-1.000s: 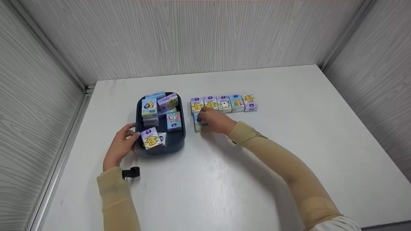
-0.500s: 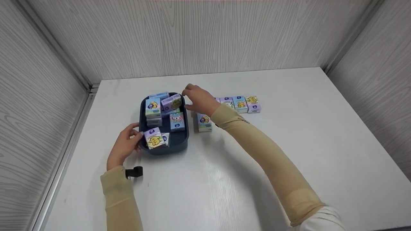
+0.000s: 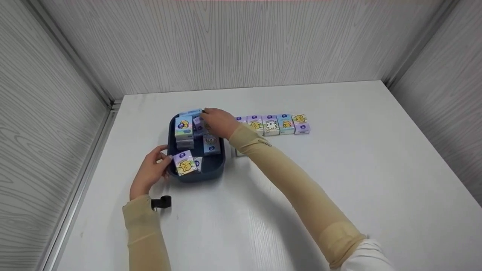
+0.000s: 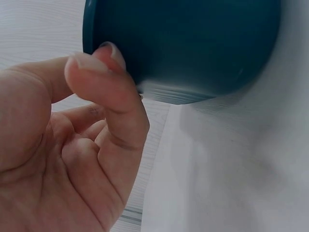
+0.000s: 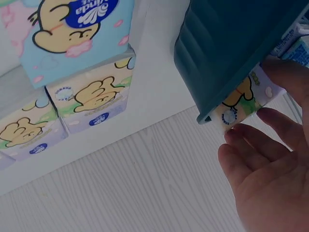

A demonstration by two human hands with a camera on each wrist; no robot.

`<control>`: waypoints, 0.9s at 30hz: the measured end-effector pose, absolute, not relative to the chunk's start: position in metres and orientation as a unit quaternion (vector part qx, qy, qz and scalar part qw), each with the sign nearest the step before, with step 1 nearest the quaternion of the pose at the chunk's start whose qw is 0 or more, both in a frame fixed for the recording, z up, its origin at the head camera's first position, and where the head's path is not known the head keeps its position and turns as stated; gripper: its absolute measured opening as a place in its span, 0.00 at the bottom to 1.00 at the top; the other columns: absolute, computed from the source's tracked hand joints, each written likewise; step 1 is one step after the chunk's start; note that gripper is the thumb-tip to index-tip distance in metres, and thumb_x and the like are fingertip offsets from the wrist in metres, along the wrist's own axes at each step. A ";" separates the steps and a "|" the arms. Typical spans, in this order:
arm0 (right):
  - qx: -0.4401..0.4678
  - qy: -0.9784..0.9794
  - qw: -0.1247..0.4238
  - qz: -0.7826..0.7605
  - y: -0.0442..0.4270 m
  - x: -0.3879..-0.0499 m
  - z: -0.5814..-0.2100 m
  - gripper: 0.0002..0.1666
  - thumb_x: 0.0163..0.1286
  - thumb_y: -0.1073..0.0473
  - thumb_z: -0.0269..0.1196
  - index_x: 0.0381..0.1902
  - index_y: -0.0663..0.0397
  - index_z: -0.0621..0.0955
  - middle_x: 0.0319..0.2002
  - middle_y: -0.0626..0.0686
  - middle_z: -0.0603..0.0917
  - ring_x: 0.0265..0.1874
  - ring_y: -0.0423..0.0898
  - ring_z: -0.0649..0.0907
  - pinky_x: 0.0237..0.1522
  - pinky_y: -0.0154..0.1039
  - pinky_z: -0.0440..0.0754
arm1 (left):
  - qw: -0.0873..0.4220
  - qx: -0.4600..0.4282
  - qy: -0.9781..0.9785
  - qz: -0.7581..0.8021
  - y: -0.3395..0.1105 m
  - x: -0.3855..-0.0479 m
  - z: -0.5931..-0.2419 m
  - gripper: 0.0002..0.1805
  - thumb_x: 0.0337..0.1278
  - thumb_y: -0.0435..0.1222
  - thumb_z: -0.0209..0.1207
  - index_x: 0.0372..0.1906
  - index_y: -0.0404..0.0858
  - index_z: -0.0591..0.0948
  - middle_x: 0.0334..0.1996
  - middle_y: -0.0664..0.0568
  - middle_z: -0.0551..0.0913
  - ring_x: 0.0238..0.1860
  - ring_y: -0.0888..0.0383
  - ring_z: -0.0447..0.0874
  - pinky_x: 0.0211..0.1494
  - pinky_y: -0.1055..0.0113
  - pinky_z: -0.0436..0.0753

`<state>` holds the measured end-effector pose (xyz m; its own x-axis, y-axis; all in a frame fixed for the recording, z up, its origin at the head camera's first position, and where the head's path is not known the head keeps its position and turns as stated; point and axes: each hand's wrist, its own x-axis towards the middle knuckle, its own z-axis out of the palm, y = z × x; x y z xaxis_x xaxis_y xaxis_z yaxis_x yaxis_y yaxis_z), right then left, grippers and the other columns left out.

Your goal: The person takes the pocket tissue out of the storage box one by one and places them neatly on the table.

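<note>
A dark blue plastic tub (image 3: 211,175) stands on the table with several small cartoon-printed tissue packs inside. My left hand (image 3: 150,171) holds its left side, thumb at the rim; in the left wrist view the curled fingers (image 4: 120,104) meet the tub's edge. My right hand (image 3: 220,122) is over the tub's back right corner. In the right wrist view its thumb and fingers grip a purple tissue pack (image 5: 246,96) at the rim. Stacked blue packs (image 3: 184,128), a blue pack (image 3: 211,146) and a tilted purple pack (image 3: 185,163) lie in the tub.
Right of the tub, several tissue packs (image 3: 271,126) form a row. Another pack (image 3: 239,153) lies before its left end, mostly hidden by the right forearm. White wood-grain walls (image 3: 241,45) enclose the table at the back and sides.
My right hand has left the blue pack in front of the row and moved left over the tub, onto the purple pack there. The left hand stays at the tub's side.
</note>
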<state>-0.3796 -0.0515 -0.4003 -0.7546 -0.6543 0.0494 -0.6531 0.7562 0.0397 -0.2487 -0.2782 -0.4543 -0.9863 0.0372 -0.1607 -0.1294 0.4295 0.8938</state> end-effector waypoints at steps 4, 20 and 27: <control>0.349 -0.935 0.058 -0.010 -0.049 -0.382 -0.407 0.21 0.68 0.59 0.61 0.59 0.52 0.77 0.51 0.52 0.81 0.50 0.48 0.79 0.56 0.42 0.73 | 0.078 -0.024 0.840 0.537 -0.277 -0.250 -0.457 0.27 0.71 0.38 0.49 0.71 0.40 0.61 0.40 0.43 0.73 0.25 0.56 0.75 0.29 0.63 0.79; 0.387 -0.916 0.095 0.044 -0.029 -0.387 -0.408 0.15 0.68 0.64 0.58 0.53 0.51 0.79 0.44 0.50 0.78 0.41 0.45 0.80 0.49 0.40 0.76 | 0.067 -0.009 0.839 0.540 -0.280 -0.251 -0.459 0.27 0.70 0.37 0.49 0.70 0.37 0.61 0.38 0.41 0.74 0.23 0.57 0.75 0.27 0.66 0.78; 0.406 -0.905 0.067 0.106 -0.001 -0.372 -0.390 0.20 0.66 0.65 0.61 0.56 0.51 0.78 0.47 0.50 0.74 0.43 0.41 0.77 0.49 0.33 0.75 | 0.077 -0.019 0.840 0.537 -0.280 -0.251 -0.459 0.28 0.71 0.39 0.49 0.71 0.39 0.60 0.41 0.41 0.73 0.25 0.57 0.76 0.29 0.67 0.78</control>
<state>-0.3718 -0.0011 -0.3899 -0.6610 -0.7210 0.2079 -0.7495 0.6475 -0.1375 -0.2511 -0.2799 -0.4595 -0.9873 0.0506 -0.1505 -0.1155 0.4217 0.8993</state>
